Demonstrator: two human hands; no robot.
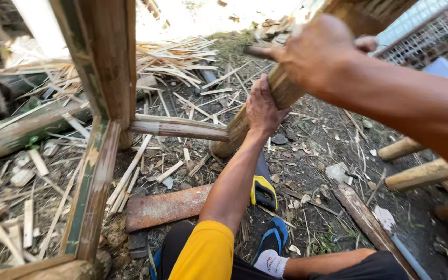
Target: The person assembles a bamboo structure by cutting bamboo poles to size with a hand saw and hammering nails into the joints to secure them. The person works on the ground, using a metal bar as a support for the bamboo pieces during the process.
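My left hand [261,110] is wrapped around the slanted bamboo pole [281,88], fingers pressed closed on it low down, near where the pole meets the horizontal crosspiece [177,127]. My right hand [315,52] grips the same pole higher up, closed tight on it with one finger stretched out towards the left. The pole leans up and to the right from the crosspiece. Left of the pole stands an upright frame post [107,67]. Below the pole, a rusty flat bar [164,207] lies on the ground among bamboo splinters [182,59].
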